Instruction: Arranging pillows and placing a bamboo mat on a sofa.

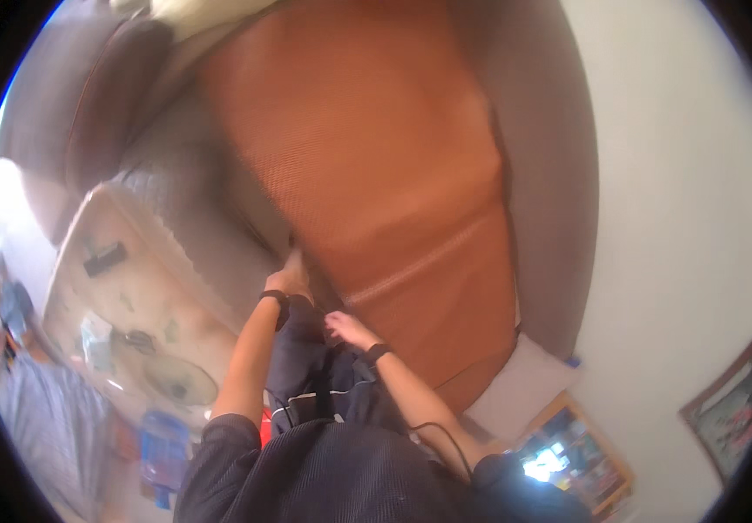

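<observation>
A long orange-brown woven mat (376,148) covers the seat of a grey-brown sofa (546,174), with a raised crease across its near part. My left hand (291,277) reaches down at the mat's left edge, beside the sofa's side. Its fingers point away from me and are blurred, so whether they grip anything is unclear. My right hand (352,329) hovers close to the mat's near left edge, its fingers loosely bent and apart, with nothing visible in them. Dark bands circle both wrists.
Left of me stands a pale-topped table (145,305) carrying a dark remote-like object (104,260) and small items. A blue water jug (164,453) is below it. At the mat's near end lie a light cushion (524,383) and a wood-framed panel (581,453). A white wall rises right.
</observation>
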A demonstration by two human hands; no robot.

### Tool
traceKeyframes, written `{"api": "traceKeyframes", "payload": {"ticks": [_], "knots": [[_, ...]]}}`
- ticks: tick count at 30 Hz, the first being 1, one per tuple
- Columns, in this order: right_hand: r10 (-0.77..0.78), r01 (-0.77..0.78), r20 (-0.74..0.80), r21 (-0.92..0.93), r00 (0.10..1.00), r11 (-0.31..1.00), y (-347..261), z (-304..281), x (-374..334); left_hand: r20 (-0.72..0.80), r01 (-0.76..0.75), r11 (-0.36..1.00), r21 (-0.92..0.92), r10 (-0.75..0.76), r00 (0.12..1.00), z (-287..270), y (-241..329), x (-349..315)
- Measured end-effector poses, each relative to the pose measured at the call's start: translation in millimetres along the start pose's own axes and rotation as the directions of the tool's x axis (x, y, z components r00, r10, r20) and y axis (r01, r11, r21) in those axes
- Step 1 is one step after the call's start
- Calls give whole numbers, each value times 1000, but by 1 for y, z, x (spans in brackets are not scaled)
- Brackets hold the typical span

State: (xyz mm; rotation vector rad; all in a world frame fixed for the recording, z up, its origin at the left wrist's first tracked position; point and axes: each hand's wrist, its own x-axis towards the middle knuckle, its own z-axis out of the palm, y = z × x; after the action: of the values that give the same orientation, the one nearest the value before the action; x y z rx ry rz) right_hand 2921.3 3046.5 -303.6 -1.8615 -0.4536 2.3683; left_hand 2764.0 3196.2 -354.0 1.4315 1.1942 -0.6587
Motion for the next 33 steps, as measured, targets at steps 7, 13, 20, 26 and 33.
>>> {"api": "traceKeyframes", "payload": {"ticks": [7,13,20,26,33], "knots": [[-234,546,-642,341,730,765,31,-126,-62,-17,-12,899,439,22,1000,-1,-18,26],[-423,760,-676,327,604,562,67,-135,-158,-158,-343,843,414,438,885,-32,40,36],[-152,655,-727,482,669,582,328,-118,-162,31,-474,774,420,510,860,87,191,11],[-131,475,-936,43,327,879,623,-54,-179,402,-602,687,408,457,794,273,287,-45],[252,787,-893,448,373,423,650,8,-281,728,-938,162,307,594,341,396,404,-45]]}}
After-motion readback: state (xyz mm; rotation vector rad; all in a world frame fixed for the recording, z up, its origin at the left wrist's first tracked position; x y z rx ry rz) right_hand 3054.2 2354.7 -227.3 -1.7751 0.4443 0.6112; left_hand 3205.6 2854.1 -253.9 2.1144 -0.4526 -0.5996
